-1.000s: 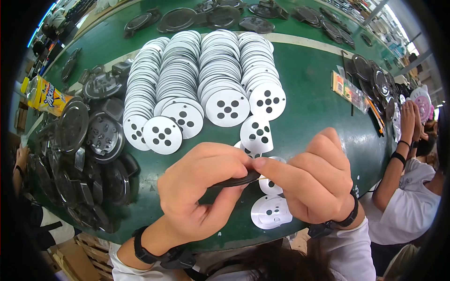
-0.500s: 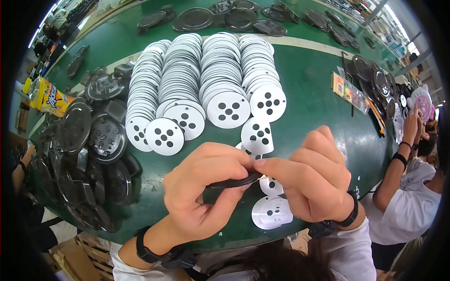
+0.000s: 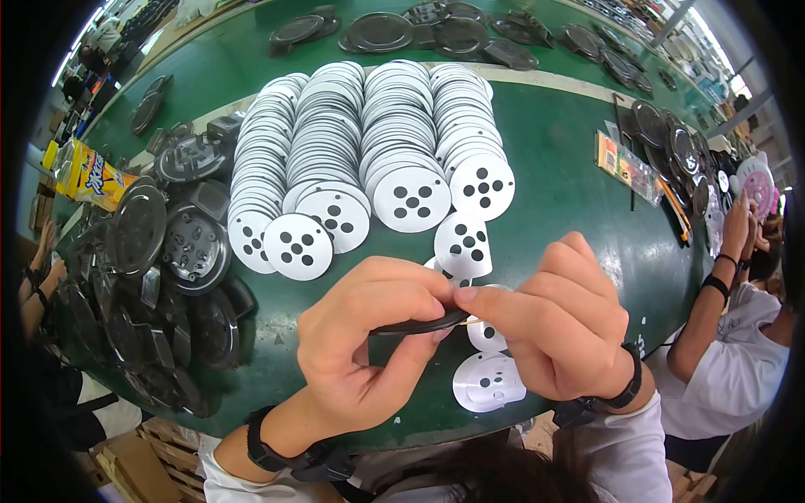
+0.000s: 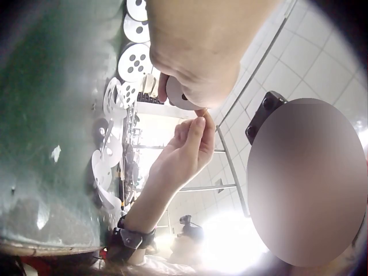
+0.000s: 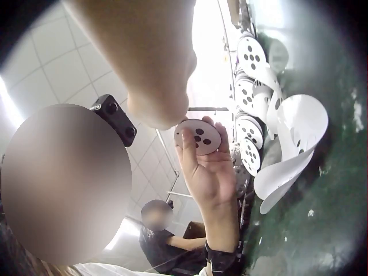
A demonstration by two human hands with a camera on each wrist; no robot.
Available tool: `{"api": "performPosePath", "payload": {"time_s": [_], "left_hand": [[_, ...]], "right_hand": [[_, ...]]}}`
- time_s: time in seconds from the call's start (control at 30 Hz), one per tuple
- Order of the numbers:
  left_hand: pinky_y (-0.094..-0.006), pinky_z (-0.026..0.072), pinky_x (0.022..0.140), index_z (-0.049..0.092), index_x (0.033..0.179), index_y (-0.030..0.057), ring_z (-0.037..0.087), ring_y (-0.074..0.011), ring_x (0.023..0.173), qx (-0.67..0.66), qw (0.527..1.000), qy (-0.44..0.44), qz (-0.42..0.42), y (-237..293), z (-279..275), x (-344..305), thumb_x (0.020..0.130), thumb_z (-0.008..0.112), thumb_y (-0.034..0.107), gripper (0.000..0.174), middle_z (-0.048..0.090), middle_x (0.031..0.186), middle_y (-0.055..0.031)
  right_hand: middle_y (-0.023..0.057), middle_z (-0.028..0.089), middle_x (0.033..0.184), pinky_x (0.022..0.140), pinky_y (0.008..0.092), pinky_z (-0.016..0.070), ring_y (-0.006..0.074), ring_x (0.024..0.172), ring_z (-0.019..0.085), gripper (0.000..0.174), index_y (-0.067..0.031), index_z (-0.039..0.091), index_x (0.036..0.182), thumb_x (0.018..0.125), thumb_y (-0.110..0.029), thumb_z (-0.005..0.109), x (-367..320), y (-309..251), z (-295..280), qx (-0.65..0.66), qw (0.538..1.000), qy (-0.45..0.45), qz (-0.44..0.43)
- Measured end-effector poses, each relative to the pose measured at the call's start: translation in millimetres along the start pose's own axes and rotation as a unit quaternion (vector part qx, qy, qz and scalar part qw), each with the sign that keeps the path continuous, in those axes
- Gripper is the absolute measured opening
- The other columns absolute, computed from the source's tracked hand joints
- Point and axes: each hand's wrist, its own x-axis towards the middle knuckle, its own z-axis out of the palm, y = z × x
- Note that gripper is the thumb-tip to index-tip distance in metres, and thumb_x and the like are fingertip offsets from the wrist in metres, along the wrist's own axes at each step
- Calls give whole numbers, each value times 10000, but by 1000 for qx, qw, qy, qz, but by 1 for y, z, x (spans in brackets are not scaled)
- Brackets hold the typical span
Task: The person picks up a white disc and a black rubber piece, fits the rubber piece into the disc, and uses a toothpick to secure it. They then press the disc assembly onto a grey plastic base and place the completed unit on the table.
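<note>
My left hand (image 3: 360, 339) grips a round disc (image 3: 411, 327), thumb below and fingers above. Edge-on in the head view the disc looks dark; its white face with several dark holes shows in the right wrist view. Thumb and forefinger of my right hand (image 3: 558, 323) pinch a thin yellowish strip (image 3: 470, 322) at the disc's near right rim. The two hands meet fingertip to fingertip there, raised over the table. Loose white pieces lie under and beside the hands, among them a cut-off holed disc (image 3: 458, 263) and a curved piece (image 3: 468, 394).
Beyond my hands, overlapping white holed discs (image 3: 323, 138) stand in several long rows on the green table (image 3: 553, 151). Dark round plastic housings (image 3: 138, 226) pile up on the left, beside a yellow-labelled jar (image 3: 94, 178). A flat packet (image 3: 625, 166) lies at right, near another person's hands.
The hands keep their hold on the disc and strip, barely shifting. The head view has turned slightly left, so the table's contents sit a little further right.
</note>
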Motion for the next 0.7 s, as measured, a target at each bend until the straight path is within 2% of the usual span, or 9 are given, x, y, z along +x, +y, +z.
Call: {"api": "performPosePath", "payload": {"time_s": [0.3,0.37,0.43,0.5,0.57,0.6,0.67,0.7], "left_hand": [[-273,504,646,549,897,-46,601,-213,740,15,1000,2,9,1,0,0,656,563,-164,269,608,893,-197],[-274,504,649,550,899,-47,600,-214,739,17,1000,4,8,2,-3,0,655,563,-164,271,608,893,-197],[-323,501,711,440,962,-11,596,-251,812,65,995,-73,11,4,-7,1,808,524,-68,185,549,915,-184],[-322,500,713,447,965,-13,596,-252,818,75,994,-75,14,4,-8,1,797,518,-84,196,553,920,-186],[-320,498,715,454,968,-15,596,-252,824,85,993,-79,20,3,-8,1,786,512,-99,209,557,926,-188],[-319,497,719,465,966,-16,596,-254,831,84,993,-76,25,2,-8,2,772,509,-113,221,561,933,-190],[-317,492,728,497,947,-20,597,-260,848,72,995,-60,22,2,-7,2,746,509,-139,233,573,942,-195],[-284,483,635,582,900,-22,587,-236,727,43,999,11,21,-1,1,1,667,565,-138,261,605,876,-150]], "right_hand": [[15,501,578,482,291,234,157,474,339,397,0,665,875,496,52,560,-1,-1,-1,33,999,-16,25],[18,493,572,482,292,243,158,472,340,370,3,663,883,531,66,565,0,-1,-2,22,999,-20,20],[21,488,569,482,294,245,160,472,340,356,4,662,886,551,71,564,-1,-1,-2,35,999,-22,33],[24,483,566,482,295,247,161,471,340,341,5,660,890,571,76,563,-2,-1,-1,48,998,-24,44],[12,425,565,456,291,220,155,481,335,396,26,665,901,513,-32,616,-2,2,0,51,998,-24,33],[12,425,565,456,291,220,155,481,335,396,26,665,901,513,-32,616,-1,2,-1,54,998,-21,31],[38,456,558,490,304,250,178,480,338,320,7,656,893,591,66,565,1,-1,-3,50,997,-41,49],[38,456,558,490,304,250,178,480,338,320,7,656,893,591,66,565,3,-1,-4,60,997,-30,40]]}}
